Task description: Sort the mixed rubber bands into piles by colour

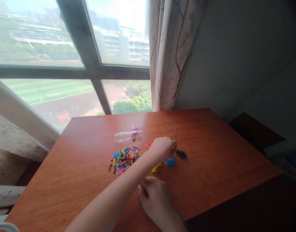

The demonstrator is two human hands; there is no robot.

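My left hand (163,149) reaches across to the right, fingers pinched together just beside a small pile of black elastic bands (181,154). What it pinches, if anything, is too small to make out. My right hand (155,199) rests nearer to me, curled, its fingertips partly hidden under my left forearm. Left of the forearm lies a mixed heap of coloured elastic bands (125,159). Smaller single-colour piles lie around my left hand: blue bands (170,162), yellow bands (156,168) and red bands (149,145), the last two partly covered.
A clear plastic bottle (125,136) lies on its side behind the heap, with a pink cap (134,128) by its right end. The brown wooden table (225,167) stands against a window, with a patterned curtain (172,54) at its back edge.
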